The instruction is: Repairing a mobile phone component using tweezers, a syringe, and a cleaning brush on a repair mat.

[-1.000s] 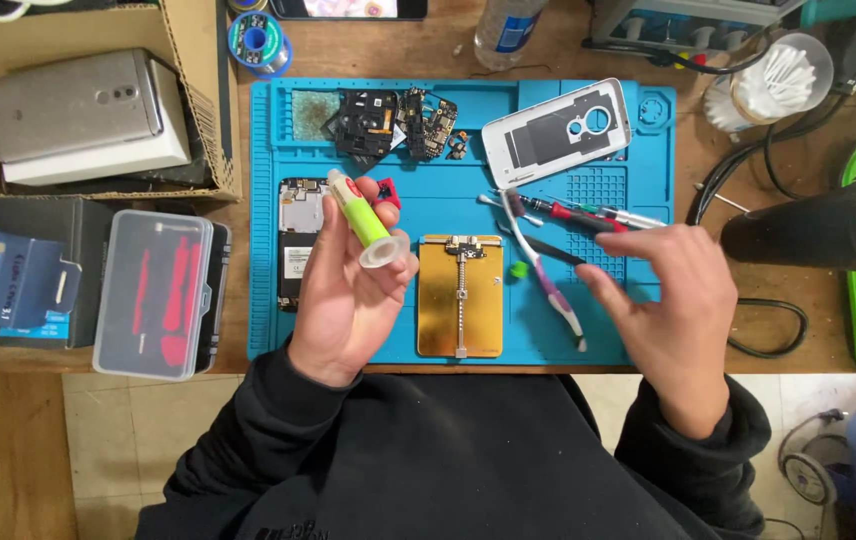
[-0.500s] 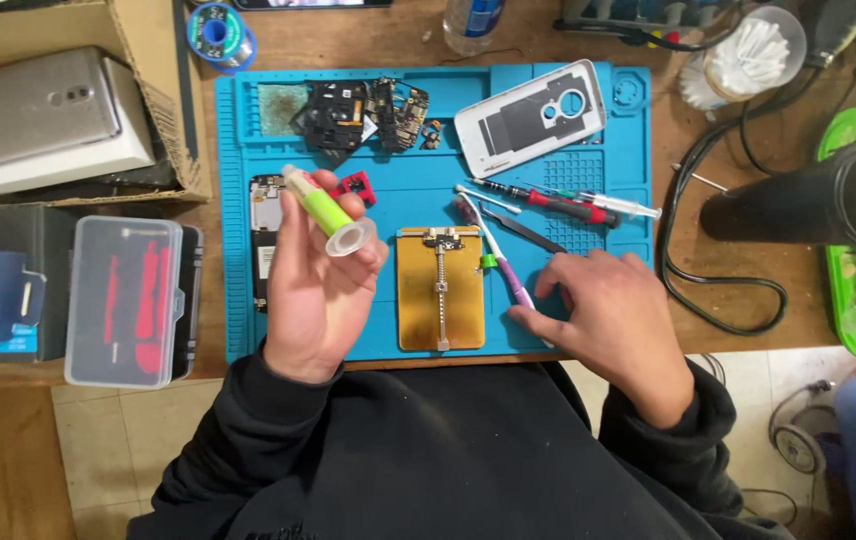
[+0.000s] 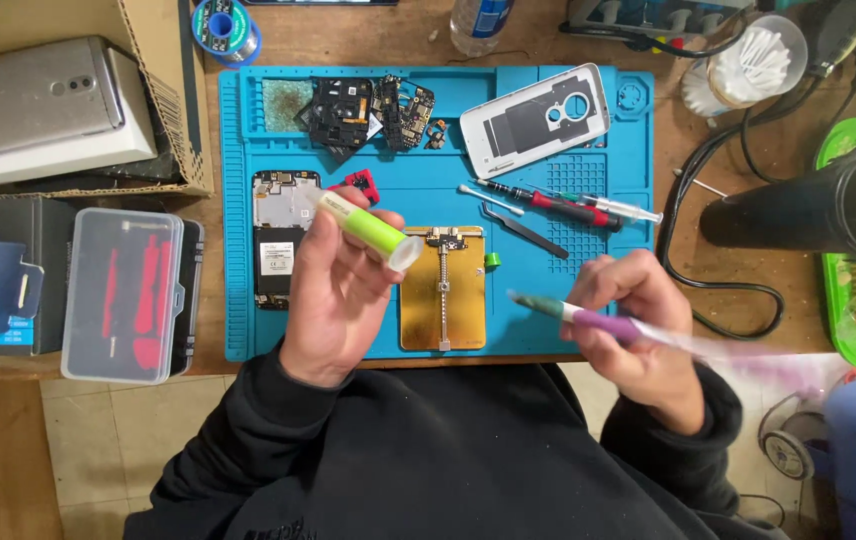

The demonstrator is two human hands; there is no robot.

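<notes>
My left hand [image 3: 333, 290] holds a green syringe-like tube [image 3: 368, 228] tilted above the blue work mat [image 3: 248, 330]. My right hand [image 3: 633, 330] grips a purple-and-white toothbrush [image 3: 588, 320], its head pointing left over the mat's lower right part; the handle end is blurred. Between the hands a gold board holder [image 3: 443, 290] with a small circuit board lies on the mat. A phone frame [image 3: 276, 235] lies left of my left hand.
Circuit boards [image 3: 368, 108], a white phone back cover [image 3: 536, 118], tweezers [image 3: 523, 228] and a screwdriver [image 3: 548, 203] lie on the mat. A clear case [image 3: 123, 295] and a cardboard box [image 3: 163, 120] stand left. Cotton swabs [image 3: 753, 65], cables and a black cylinder [image 3: 808, 210] are right.
My right hand picked up the toothbrush from the mat and pulled it back toward the lower right. My left hand kept the green tube, shifting slightly.
</notes>
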